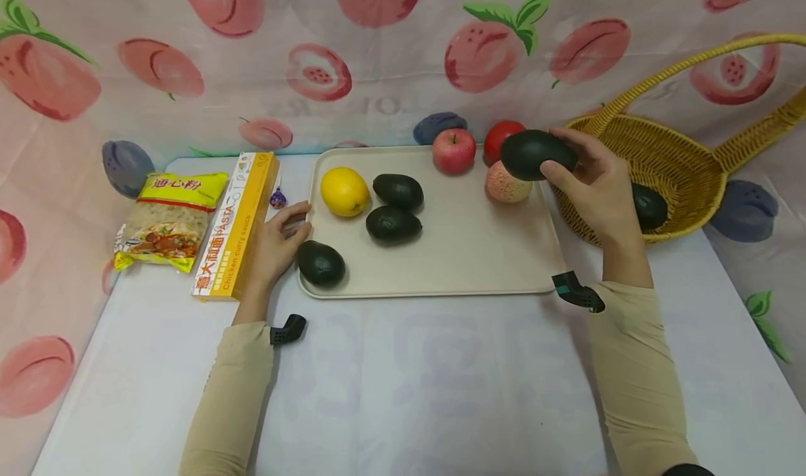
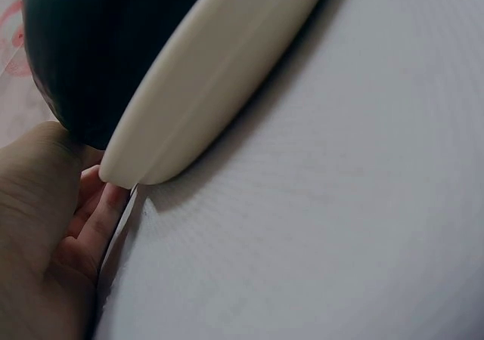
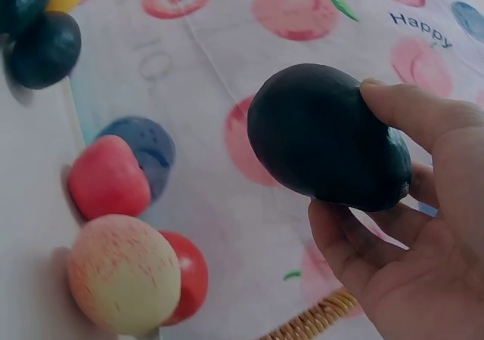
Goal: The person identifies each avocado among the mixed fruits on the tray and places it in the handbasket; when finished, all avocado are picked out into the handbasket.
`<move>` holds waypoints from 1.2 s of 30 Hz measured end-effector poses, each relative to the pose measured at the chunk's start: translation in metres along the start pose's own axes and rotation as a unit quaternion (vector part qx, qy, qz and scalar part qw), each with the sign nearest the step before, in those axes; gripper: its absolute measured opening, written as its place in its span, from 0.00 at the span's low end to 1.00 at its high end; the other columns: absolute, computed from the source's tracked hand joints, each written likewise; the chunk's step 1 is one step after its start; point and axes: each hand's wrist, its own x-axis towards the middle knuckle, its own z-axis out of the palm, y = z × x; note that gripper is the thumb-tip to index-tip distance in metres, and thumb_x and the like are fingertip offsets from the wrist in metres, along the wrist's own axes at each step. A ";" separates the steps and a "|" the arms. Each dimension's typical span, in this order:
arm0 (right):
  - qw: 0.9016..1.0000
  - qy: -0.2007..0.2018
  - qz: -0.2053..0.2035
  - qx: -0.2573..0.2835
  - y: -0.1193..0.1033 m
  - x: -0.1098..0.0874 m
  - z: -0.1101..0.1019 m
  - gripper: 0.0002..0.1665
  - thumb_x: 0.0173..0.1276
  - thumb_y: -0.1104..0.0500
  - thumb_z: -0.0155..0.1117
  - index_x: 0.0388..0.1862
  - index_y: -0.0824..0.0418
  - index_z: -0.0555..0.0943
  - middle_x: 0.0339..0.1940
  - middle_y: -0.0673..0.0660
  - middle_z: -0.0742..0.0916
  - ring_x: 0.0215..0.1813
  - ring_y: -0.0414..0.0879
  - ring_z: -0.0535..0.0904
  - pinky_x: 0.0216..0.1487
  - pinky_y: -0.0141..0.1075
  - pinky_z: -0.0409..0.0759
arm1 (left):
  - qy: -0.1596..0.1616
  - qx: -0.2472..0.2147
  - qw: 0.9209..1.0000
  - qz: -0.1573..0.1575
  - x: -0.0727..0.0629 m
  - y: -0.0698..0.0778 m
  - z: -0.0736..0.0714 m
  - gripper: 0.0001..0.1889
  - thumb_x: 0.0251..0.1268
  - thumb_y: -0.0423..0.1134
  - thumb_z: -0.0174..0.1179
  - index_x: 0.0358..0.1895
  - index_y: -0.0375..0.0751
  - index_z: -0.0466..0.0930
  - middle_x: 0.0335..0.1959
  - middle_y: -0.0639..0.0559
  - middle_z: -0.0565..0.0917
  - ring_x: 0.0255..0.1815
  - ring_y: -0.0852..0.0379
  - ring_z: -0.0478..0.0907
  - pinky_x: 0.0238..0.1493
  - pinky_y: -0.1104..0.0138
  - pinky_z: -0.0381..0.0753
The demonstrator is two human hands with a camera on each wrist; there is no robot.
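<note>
My right hand (image 1: 595, 182) holds a dark avocado (image 1: 535, 155) up over the tray's right end, thumb on one side and fingers on the other. That avocado (image 3: 325, 136) fills the middle of the right wrist view. My left hand (image 1: 277, 241) holds the left rim of the beige tray (image 1: 466, 266), its fingertips at the edge. Beside it an avocado (image 1: 321, 264) lies in the tray corner. Two avocados (image 1: 399, 192) and a lemon (image 1: 344, 192) lie nearby. At the tray's right end are an apple (image 1: 454, 151), a tomato (image 1: 502, 138) and a speckled peach (image 1: 507, 183).
A wicker basket (image 1: 680, 147) with a tall handle stands at the right, an avocado (image 1: 648, 206) inside. Left of the tray lie a yellow pasta box (image 1: 236, 227), a bag of macaroni (image 1: 173, 217) and a small purple lollipop (image 1: 278, 197). A fruit-print cloth hangs behind the table.
</note>
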 end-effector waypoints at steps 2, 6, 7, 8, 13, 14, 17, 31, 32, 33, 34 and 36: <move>1.000 0.009 -0.011 0.004 0.001 0.000 -0.005 0.28 0.55 0.73 0.66 0.58 0.70 0.76 0.52 0.57 0.84 0.51 0.45 0.78 0.51 0.24 0.79 | 0.000 0.001 1.000 0.000 0.000 0.000 0.000 0.21 0.67 0.45 0.56 0.62 0.53 0.72 0.64 0.56 0.74 0.61 0.55 0.74 0.64 0.61 0.75; 0.999 0.026 -0.032 0.010 0.003 0.000 -0.014 0.28 0.54 0.73 0.66 0.57 0.71 0.76 0.52 0.58 0.84 0.51 0.46 0.79 0.51 0.25 0.80 | 0.001 0.001 1.000 0.001 0.000 0.001 0.000 0.20 0.67 0.44 0.57 0.62 0.52 0.73 0.65 0.56 0.74 0.61 0.55 0.74 0.64 0.61 0.75; 0.999 0.030 -0.038 0.010 0.003 0.001 -0.016 0.27 0.54 0.74 0.66 0.56 0.72 0.76 0.52 0.59 0.84 0.50 0.46 0.79 0.50 0.25 0.80 | 0.002 0.000 1.000 0.002 0.000 0.001 0.000 0.20 0.67 0.43 0.57 0.62 0.52 0.73 0.65 0.56 0.74 0.61 0.55 0.74 0.64 0.61 0.75; 0.998 0.034 -0.043 0.009 0.003 0.001 -0.019 0.27 0.54 0.74 0.66 0.56 0.72 0.76 0.51 0.59 0.84 0.50 0.46 0.79 0.49 0.25 0.80 | 0.003 0.000 1.000 0.003 0.000 0.002 0.001 0.20 0.67 0.43 0.57 0.62 0.51 0.73 0.65 0.56 0.73 0.61 0.55 0.74 0.64 0.61 0.75; 0.996 0.071 -0.051 0.026 0.003 0.001 -0.034 0.27 0.54 0.74 0.66 0.55 0.73 0.77 0.49 0.61 0.85 0.48 0.48 0.79 0.48 0.27 0.81 | 0.007 0.002 1.000 0.006 0.001 0.002 0.001 0.20 0.67 0.41 0.57 0.61 0.50 0.73 0.65 0.56 0.73 0.61 0.55 0.74 0.63 0.62 0.75; 0.995 0.080 -0.052 0.033 0.003 0.001 -0.037 0.26 0.54 0.74 0.66 0.55 0.74 0.77 0.49 0.61 0.85 0.48 0.48 0.79 0.48 0.27 0.81 | 0.007 0.003 1.000 0.005 0.001 0.002 0.001 0.20 0.67 0.41 0.57 0.61 0.51 0.73 0.65 0.56 0.73 0.61 0.56 0.74 0.63 0.62 0.75; 0.992 0.097 -0.062 0.057 0.002 0.000 -0.046 0.26 0.54 0.74 0.66 0.54 0.76 0.76 0.50 0.64 0.84 0.49 0.50 0.79 0.50 0.29 0.81 | 0.004 0.002 1.000 0.004 0.001 0.002 0.001 0.20 0.67 0.42 0.57 0.62 0.51 0.73 0.65 0.56 0.73 0.62 0.56 0.74 0.64 0.62 0.75; 0.973 0.183 -0.086 0.111 -0.004 -0.007 -0.083 0.28 0.52 0.71 0.70 0.53 0.79 0.75 0.47 0.67 0.83 0.49 0.54 0.79 0.52 0.35 0.81 | 0.002 0.004 1.000 0.008 0.000 0.001 0.000 0.20 0.67 0.43 0.56 0.61 0.51 0.73 0.65 0.57 0.73 0.62 0.56 0.74 0.64 0.62 0.75; 0.972 0.190 -0.086 0.107 -0.003 -0.008 -0.085 0.28 0.52 0.70 0.71 0.53 0.78 0.76 0.47 0.67 0.83 0.49 0.54 0.79 0.52 0.34 0.80 | 0.001 0.004 1.000 0.007 0.000 0.001 0.000 0.20 0.67 0.43 0.56 0.61 0.51 0.73 0.66 0.57 0.73 0.62 0.56 0.74 0.64 0.62 0.75; 0.972 0.196 -0.085 0.102 -0.003 -0.008 -0.087 0.28 0.52 0.70 0.71 0.53 0.77 0.76 0.47 0.66 0.83 0.49 0.53 0.79 0.52 0.34 0.80 | 0.000 0.003 1.000 0.007 0.000 0.001 0.000 0.20 0.67 0.43 0.56 0.61 0.52 0.73 0.66 0.57 0.73 0.62 0.56 0.74 0.64 0.62 0.75; 0.971 0.201 -0.085 0.097 -0.002 -0.008 -0.089 0.28 0.52 0.70 0.71 0.53 0.77 0.76 0.47 0.66 0.83 0.49 0.53 0.79 0.52 0.34 0.80 | 0.000 0.002 1.000 0.006 -0.001 0.001 0.000 0.20 0.67 0.43 0.56 0.61 0.51 0.73 0.66 0.57 0.73 0.62 0.55 0.74 0.64 0.61 0.75; 0.968 0.208 -0.083 0.111 0.001 -0.007 -0.091 0.28 0.51 0.71 0.71 0.53 0.77 0.76 0.47 0.66 0.83 0.49 0.53 0.78 0.52 0.34 0.80 | 0.000 0.002 1.000 0.005 -0.001 0.001 0.000 0.20 0.67 0.43 0.56 0.61 0.51 0.73 0.66 0.56 0.73 0.62 0.55 0.74 0.64 0.61 0.75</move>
